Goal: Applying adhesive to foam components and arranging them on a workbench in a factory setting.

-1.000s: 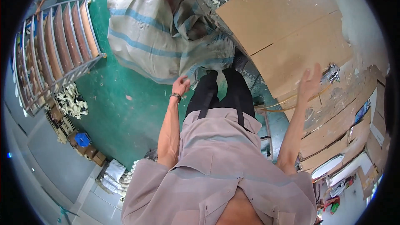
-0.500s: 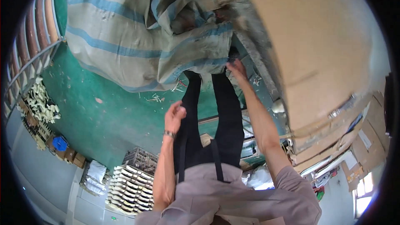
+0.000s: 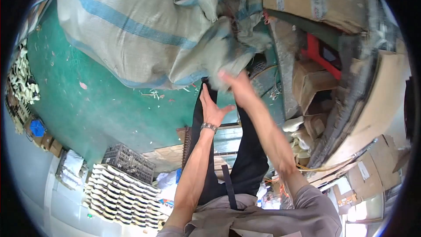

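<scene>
- Workshop or small factory floor, by the look of it.
- Floor: green floor (image 3: 109,114), scuffed, loose scraps (image 3: 154,94) scattered on it.
- Bulk packing: huge woven sack (image 3: 144,17), beige with blue stripes, sitting on the floor.
- Batch parts: rows of pale curved pieces (image 3: 120,195), dark-banded, stacked beside a grey lattice crate (image 3: 129,162) at the floor's near left corner.
- More pale pieces (image 3: 27,79) heaped along the floor's left edge, small cartons (image 3: 55,148) near them.
- Right side: worktop (image 3: 372,101), tan top, rough dark left edge; open carton (image 3: 315,81) and red object (image 3: 322,57) near that edge.
- Plain grey wall (image 3: 26,171) past the floor's left edge.
</scene>
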Available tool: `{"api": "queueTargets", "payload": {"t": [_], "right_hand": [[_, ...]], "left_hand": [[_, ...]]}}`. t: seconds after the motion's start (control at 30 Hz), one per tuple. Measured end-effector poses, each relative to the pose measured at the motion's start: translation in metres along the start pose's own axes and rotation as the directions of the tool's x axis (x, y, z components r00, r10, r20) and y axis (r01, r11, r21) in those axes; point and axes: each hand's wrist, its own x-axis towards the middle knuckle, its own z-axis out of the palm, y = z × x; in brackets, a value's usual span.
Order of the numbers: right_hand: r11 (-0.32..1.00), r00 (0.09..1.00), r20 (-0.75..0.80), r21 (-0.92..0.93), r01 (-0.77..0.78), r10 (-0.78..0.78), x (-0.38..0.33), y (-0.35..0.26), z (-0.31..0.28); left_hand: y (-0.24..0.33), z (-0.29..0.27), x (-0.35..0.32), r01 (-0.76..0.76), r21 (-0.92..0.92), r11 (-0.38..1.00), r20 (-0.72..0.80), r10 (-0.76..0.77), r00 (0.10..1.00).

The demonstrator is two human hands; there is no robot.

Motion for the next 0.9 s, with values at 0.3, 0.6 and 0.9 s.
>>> {"api": "queueTargets", "payload": {"t": [0.3, 0.6, 0.9], "right_hand": [[0.904, 0.743, 0.646, -0.193, 0.382, -0.176, -0.191, -0.161, 0.166], [0.099, 0.579, 0.778, -0.574, 0.813, -0.242, -0.073, -0.282, 0.179], [0.398, 0.658, 0.725, -0.553, 0.732, -0.204, -0.052, -0.203, 0.147]], "left_hand": [[-0.015, -0.112, -0.040, 0.160, -0.985, 0.062, 0.141, -0.229, 0.963], [0.057, -0.283, -0.079, 0.126, -0.964, -0.233, 0.173, -0.196, 0.965], [0.089, -0.315, -0.125, 0.057, -0.905, -0.422, 0.094, -0.067, 0.993]]}}
